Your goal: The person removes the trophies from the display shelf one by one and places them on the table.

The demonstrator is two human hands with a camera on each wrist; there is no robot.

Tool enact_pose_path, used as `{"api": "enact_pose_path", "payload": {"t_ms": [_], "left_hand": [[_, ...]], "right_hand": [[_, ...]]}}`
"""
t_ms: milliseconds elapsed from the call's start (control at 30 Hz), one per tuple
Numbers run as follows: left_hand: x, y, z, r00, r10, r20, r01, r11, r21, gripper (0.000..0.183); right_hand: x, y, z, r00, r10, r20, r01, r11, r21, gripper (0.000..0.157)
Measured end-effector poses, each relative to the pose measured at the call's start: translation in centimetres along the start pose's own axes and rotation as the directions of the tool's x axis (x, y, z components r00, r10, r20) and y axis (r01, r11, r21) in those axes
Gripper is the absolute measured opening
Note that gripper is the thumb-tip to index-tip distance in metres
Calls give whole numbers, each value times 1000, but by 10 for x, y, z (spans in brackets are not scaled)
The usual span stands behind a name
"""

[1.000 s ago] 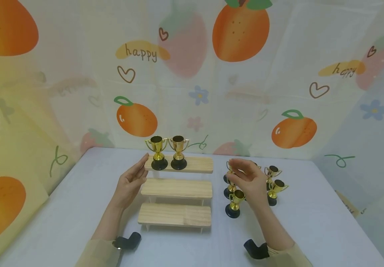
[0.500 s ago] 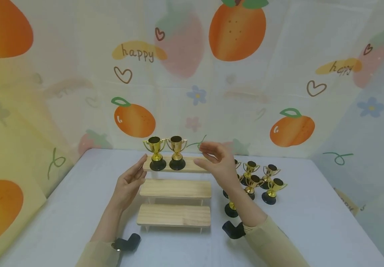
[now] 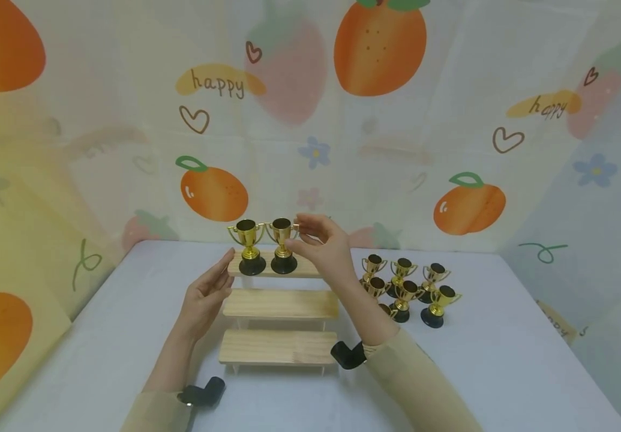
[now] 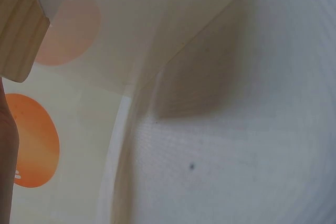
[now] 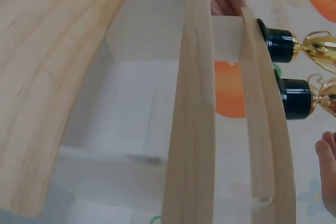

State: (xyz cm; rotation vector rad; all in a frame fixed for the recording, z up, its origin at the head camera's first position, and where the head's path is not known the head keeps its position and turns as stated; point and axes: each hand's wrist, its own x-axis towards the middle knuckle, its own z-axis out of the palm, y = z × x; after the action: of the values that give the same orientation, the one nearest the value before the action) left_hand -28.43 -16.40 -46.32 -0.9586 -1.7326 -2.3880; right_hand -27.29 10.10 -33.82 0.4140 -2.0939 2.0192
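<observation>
Two small gold trophy cups with black bases stand upright on the top shelf [image 3: 305, 268] of a three-tier wooden stand: a yellow-gold cup [image 3: 248, 246] at its left and a rosier gold cup [image 3: 282, 246] beside it. My right hand [image 3: 327, 251] is just right of the rosier cup, its fingers loosely bent. In the right wrist view its fingertips [image 5: 326, 163] show a gap from that cup's base [image 5: 295, 98]. At the stand's left end is my left hand [image 3: 202, 305], fingers extended along the top shelf's edge, which they seem to touch.
The middle shelf [image 3: 280, 304] and bottom shelf [image 3: 278, 347] step down toward me and bear no cups. Several more trophy cups [image 3: 407, 289] stand grouped on the white table [image 3: 477, 372] right of the stand, partly behind my right forearm. A fruit-print cloth [image 3: 310, 120] hangs behind.
My right hand has moved left from above the grouped cups to beside the rosier cup on the top shelf. My left hand has stayed at the stand's left end. The view has shifted slightly.
</observation>
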Motion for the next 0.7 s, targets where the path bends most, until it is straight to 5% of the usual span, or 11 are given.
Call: {"api": "enact_pose_path", "payload": {"t_ms": [700], "left_hand": [[0, 0, 0, 1000, -13, -8, 13, 1000, 1, 65]], "right_hand": [[5, 0, 15, 1000, 17, -9, -17, 1000, 3, 40]]}}
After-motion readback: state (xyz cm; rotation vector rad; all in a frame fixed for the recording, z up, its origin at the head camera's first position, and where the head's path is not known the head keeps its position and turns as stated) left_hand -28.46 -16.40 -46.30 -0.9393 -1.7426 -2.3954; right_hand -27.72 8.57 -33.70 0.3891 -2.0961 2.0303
